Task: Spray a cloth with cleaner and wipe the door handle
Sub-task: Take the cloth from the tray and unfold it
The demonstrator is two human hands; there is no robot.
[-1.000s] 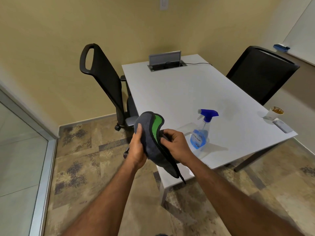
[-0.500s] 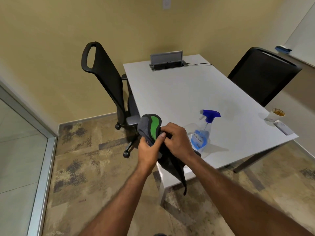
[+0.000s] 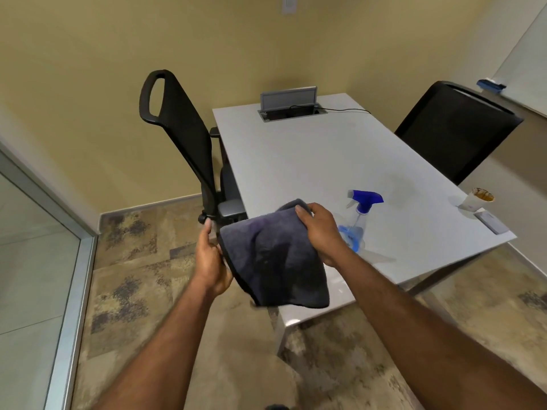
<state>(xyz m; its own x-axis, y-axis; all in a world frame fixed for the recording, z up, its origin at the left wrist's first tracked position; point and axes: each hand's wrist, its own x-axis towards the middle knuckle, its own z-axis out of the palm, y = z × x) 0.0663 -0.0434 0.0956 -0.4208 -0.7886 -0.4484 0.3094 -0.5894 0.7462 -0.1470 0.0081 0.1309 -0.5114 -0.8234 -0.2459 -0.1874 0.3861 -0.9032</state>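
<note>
Left hand (image 3: pixel 211 258) and right hand (image 3: pixel 319 232) each grip an edge of the cloth (image 3: pixel 275 261), spread above the table (image 3: pixel 296 161) corner. Best practice is to hold it flat in one hand, freeing the other for the bottle (image 3: pixel 359 223) just beyond. The bottle label is illegible, and no door handle is in view.

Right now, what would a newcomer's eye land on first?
The dark grey cloth, held spread between the left hand and right hand over the near corner of the white table. Just right of it, a blue-topped spray bottle stands on the table, untouched. A stained paper cup sits at the table's right edge.
</note>
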